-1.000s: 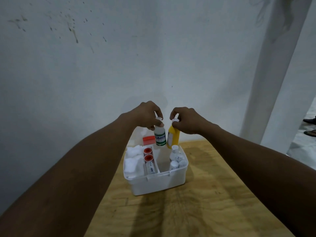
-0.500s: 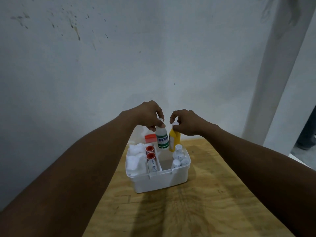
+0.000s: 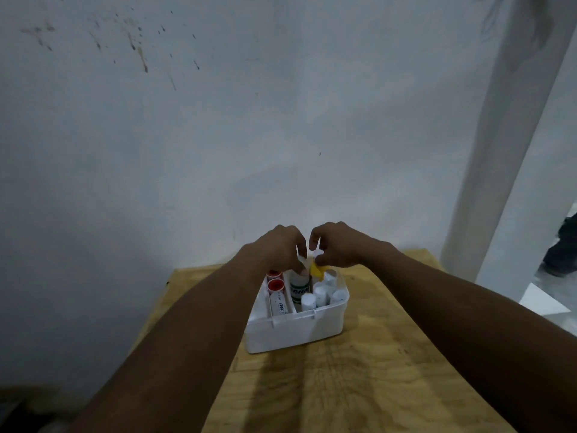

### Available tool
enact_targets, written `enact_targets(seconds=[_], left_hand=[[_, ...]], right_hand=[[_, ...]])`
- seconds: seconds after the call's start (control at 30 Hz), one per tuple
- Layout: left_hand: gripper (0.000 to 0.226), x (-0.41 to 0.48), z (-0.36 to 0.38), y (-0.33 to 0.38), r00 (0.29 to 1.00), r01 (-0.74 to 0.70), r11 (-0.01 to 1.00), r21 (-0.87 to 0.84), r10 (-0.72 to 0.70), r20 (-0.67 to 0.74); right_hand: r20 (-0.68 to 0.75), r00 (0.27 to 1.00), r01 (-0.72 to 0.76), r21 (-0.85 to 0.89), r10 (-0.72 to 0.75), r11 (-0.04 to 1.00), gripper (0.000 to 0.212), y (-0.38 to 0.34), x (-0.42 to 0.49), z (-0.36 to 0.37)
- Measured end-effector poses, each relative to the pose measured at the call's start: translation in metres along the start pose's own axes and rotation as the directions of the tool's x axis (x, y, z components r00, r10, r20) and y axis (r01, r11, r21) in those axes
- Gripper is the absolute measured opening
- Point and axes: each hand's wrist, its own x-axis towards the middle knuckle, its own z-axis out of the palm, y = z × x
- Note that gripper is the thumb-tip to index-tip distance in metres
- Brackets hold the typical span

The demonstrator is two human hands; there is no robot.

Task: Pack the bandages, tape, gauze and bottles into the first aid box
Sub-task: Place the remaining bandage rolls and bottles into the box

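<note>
A white first aid box (image 3: 293,334) stands open on the wooden table (image 3: 359,385). My left hand (image 3: 274,250) grips the cap of a white bottle with a green label (image 3: 299,287), which stands low inside the box. My right hand (image 3: 338,245) pinches the white cap of a yellow bottle (image 3: 317,270), also down in the box's back. Two red-capped tubes (image 3: 275,285) and a white tube (image 3: 279,303) fill the middle slot. Several small white bottles (image 3: 321,292) sit in the right compartment. The left compartment is hidden by my left forearm.
The table stands against a stained grey wall (image 3: 218,135). A white pillar (image 3: 505,135) rises at the right. Beyond it a person's dark shoe and trouser leg (image 3: 562,254) show on the floor.
Both hands have lowered the white and yellow bottles from above the box down into it. The camera has tilted, so the box sits lower in view.
</note>
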Motion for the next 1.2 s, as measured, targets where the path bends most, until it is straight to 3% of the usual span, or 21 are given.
enact_targets(seconds=[0.5, 1.2], left_hand=[[0.039, -0.002, -0.009, -0.011, 0.995, 0.071, 0.994, -0.08, -0.065, 0.069], [0.031, -0.003, -0.012, -0.011, 0.994, 0.084, 0.993, -0.083, -0.078, 0.081]], right_hand=[[0.054, 0.994, -0.098, 0.112, 0.092, 0.989, 0.016, 0.007, 0.007, 0.008], [0.028, 0.997, -0.072, 0.108, 0.069, 0.992, 0.02, 0.006, 0.002, 0.004]])
